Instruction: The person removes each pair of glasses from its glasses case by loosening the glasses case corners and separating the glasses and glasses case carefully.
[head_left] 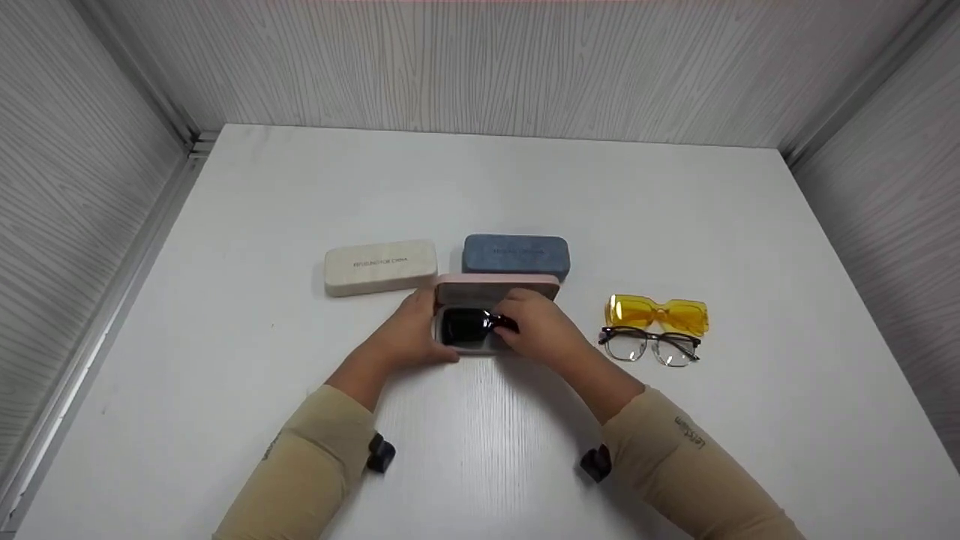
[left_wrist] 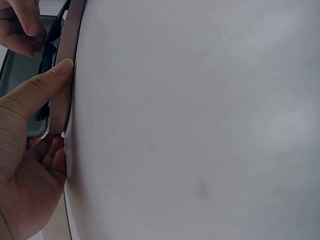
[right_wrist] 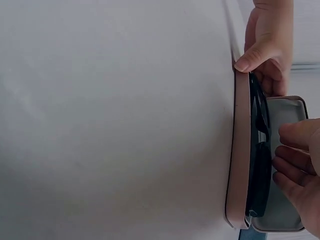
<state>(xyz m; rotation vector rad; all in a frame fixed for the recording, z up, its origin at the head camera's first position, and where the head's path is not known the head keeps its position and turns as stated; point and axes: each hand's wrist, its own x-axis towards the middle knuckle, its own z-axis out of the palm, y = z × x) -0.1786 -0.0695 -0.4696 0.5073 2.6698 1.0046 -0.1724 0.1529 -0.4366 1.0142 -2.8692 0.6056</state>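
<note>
In the head view, an open pink glasses case [head_left: 497,279] lies at the middle of the table, its lid raised at the back. Black sunglasses [head_left: 465,325] sit in its base. My left hand [head_left: 405,330] grips the case's left end; in the left wrist view the thumb [left_wrist: 47,85] presses the front wall and the fingers curl around the end. My right hand [head_left: 536,324] is over the right half of the sunglasses, fingers relaxed. The right wrist view has its fingertips [right_wrist: 282,162] close to the lenses, in front of the grey-lined lid [right_wrist: 285,210].
Behind the pink case are a closed cream case [head_left: 381,268] to the left and a closed blue case [head_left: 516,253]. Yellow-tinted glasses [head_left: 686,316] and clear glasses with dark upper rims [head_left: 626,345] lie to the right. Pale wood-grain panels [head_left: 495,67] border the white table [head_left: 225,300].
</note>
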